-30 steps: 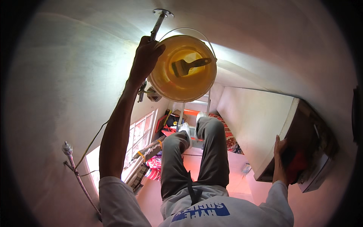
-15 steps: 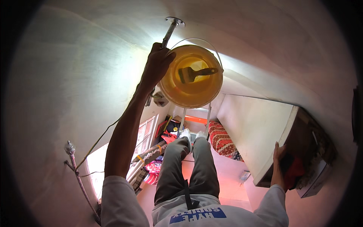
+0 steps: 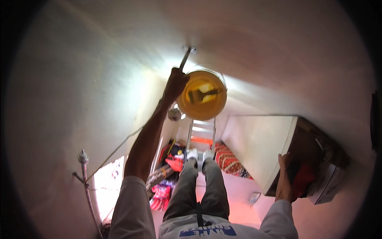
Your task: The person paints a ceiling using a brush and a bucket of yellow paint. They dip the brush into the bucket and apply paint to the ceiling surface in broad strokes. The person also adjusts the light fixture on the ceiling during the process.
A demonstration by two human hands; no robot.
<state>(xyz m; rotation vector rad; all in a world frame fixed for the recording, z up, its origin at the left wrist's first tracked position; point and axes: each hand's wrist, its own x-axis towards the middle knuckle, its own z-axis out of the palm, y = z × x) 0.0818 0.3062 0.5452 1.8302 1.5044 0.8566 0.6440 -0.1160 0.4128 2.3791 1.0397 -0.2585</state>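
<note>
My left hand (image 3: pixel 176 83) is closed on a short metal pipe (image 3: pixel 184 59) fixed by a round flange to the pale surface above. Right beside it is a yellow plastic bucket (image 3: pixel 203 111) with a wire handle; whether my fingers also hold the handle is unclear. A paintbrush (image 3: pixel 196 95), slightly blurred, lies inside the bucket. My right hand (image 3: pixel 285 171) grips the front edge of a white cabinet (image 3: pixel 258 139) with dark open shelves. Beyond the bucket an aluminium ladder (image 3: pixel 203 129) shows, with my white-shod feet on it low down.
Along the left wall are a bright window (image 3: pixel 107 187), a loose cable (image 3: pixel 113 151) and a metal rod with finial (image 3: pixel 83 167). Red patterned bedding (image 3: pixel 230 159) lies beside the ladder. Bags and clutter (image 3: pixel 171 163) sit left of my legs. A white box (image 3: pixel 326 183) protrudes from the cabinet.
My legs have straightened, both feet now side by side on the ladder. Bucket and left hand look smaller and farther away as the view shifted. Both hands keep their grips.
</note>
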